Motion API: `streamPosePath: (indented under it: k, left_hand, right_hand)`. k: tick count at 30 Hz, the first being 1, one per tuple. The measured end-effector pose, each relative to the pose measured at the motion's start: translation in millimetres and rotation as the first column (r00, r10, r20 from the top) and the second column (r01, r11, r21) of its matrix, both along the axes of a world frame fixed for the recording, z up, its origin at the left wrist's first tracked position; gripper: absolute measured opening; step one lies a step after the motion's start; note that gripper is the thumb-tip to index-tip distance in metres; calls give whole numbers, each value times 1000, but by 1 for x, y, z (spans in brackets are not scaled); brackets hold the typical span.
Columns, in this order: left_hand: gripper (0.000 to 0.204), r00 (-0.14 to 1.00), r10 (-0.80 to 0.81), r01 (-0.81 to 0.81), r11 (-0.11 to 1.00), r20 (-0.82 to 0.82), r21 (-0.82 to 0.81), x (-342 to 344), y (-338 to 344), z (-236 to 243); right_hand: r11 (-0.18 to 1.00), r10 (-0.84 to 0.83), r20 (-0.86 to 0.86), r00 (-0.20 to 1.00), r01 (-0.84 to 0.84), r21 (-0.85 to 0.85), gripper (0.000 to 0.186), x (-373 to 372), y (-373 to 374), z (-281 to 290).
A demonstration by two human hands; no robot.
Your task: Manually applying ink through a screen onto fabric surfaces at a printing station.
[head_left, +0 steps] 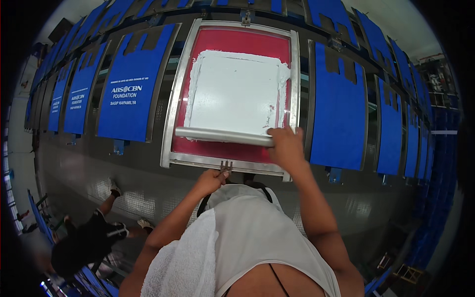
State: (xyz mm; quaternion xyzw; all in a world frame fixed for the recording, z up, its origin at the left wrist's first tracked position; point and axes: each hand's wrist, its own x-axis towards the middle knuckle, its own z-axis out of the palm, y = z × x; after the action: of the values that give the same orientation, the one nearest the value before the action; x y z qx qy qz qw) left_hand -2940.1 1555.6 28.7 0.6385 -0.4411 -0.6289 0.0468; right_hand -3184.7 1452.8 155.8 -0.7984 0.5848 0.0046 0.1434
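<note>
In front of me lies a screen printing frame (171,119) with metal edges and a red mesh. White ink (235,94) covers most of the mesh in a rough rectangle, thicker along its borders. A long silver squeegee (222,134) rests across the near edge of the ink. My right hand (286,147) is closed around the squeegee's right end. At the middle of the frame's near rail, my left hand (212,181) pinches a small metal bracket (226,166). Whatever is under the frame is hidden.
Blue bag-shaped fabric panels on boards flank the frame, including a printed one (131,89) at left and a plain one (338,109) at right. More boards curve away on both sides. Another person (89,240) in dark clothes is behind at lower left. A white towel (183,257) hangs over my shoulder.
</note>
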Motion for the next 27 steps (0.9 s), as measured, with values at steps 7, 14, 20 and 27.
streamPosePath:
  k: [7, 14, 20, 27]
  left_hand:
    - [46, 925, 23, 155, 888, 378, -433, 29, -61, 62]
    - [50, 867, 461, -219, 694, 190, -685, 146, -127, -28]
    - [44, 899, 438, -369, 762, 3, -532, 79, -110, 58]
    - [50, 938, 332, -329, 753, -103, -570, -169, -88, 35]
  right_hand:
    - [874, -467, 674, 572, 182, 451, 27, -84, -45, -72]
    - [771, -626, 646, 437, 223, 597, 27, -64, -65, -80]
    - [732, -682, 657, 322, 283, 620, 34, -125, -40, -35]
    - [744, -661, 659, 359, 430, 511, 34, -351, 18, 19]
